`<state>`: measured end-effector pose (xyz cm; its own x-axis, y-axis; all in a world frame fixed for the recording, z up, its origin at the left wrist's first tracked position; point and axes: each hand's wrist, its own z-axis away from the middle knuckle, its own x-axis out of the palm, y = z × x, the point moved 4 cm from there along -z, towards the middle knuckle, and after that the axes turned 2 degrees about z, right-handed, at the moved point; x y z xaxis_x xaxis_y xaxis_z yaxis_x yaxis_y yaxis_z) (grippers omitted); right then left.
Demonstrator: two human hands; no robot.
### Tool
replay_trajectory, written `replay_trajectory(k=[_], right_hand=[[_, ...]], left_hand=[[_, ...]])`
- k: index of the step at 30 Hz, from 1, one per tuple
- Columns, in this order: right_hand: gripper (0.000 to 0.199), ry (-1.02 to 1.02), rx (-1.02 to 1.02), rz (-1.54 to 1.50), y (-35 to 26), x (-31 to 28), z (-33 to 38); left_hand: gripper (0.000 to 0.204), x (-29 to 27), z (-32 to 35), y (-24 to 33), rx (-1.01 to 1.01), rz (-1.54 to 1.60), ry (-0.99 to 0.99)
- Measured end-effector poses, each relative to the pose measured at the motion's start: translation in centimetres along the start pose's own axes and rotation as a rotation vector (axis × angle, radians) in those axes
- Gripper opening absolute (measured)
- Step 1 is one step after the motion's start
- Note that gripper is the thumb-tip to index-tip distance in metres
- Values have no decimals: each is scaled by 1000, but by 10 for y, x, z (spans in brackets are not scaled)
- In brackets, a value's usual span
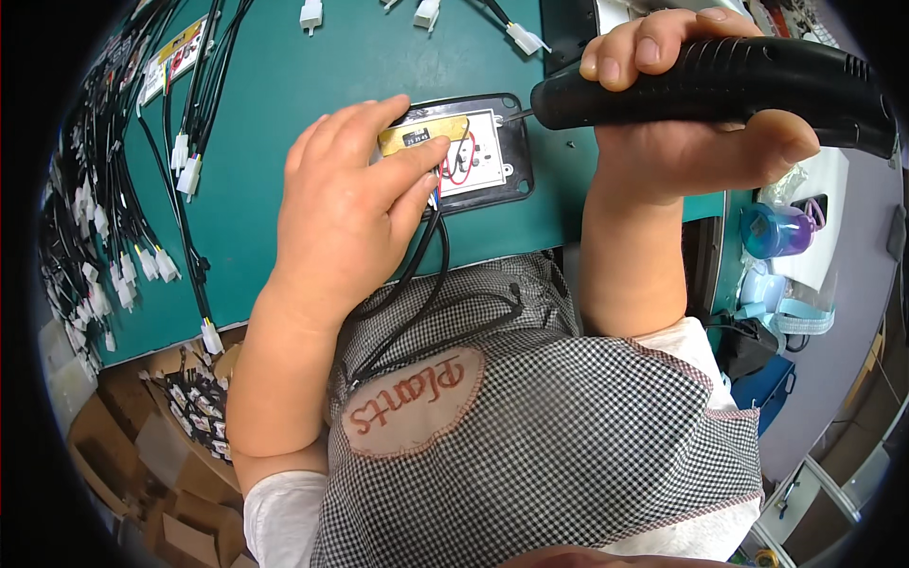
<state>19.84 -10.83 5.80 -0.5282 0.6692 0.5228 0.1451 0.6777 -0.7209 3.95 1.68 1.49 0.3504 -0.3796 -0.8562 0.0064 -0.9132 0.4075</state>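
Note:
A black rectangular housing plate [521,182] lies on the green table, carrying a white circuit board [486,168] with a yellow part [396,139]. My left hand [346,185] rests over the plate's left side and holds the board, index fingertip on the yellow part, thumb beside coloured wires. Black cables [447,248] run from the board toward my lap. Closed around a black electric screwdriver [724,80], my right hand [649,156] holds it nearly level. Its thin bit reaches the board's far right corner; whether it sits in a screw is too small to tell.
A small screw [570,145] lies right of the plate. Black cables with white connectors [123,275] crowd the table's left side, near another circuit board [175,59]. More connectors [523,38] lie at the far edge. A blue-purple cup [772,230] stands right; cardboard boxes [189,502] sit lower left.

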Motion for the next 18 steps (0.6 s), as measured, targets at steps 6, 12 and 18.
replay_trajectory(k=[6,12,18], right_hand=[[85,-112,-46,38,4,-6,-3],[94,-431,-29,-61,18,-36,-16],[94,-438,-40,-50,20,-31,-15]], left_hand=[[29,-1,1,-2,-1,15,5],[29,0,1,-2,-4,20,14],[29,1,2,-3,-8,10,16]])
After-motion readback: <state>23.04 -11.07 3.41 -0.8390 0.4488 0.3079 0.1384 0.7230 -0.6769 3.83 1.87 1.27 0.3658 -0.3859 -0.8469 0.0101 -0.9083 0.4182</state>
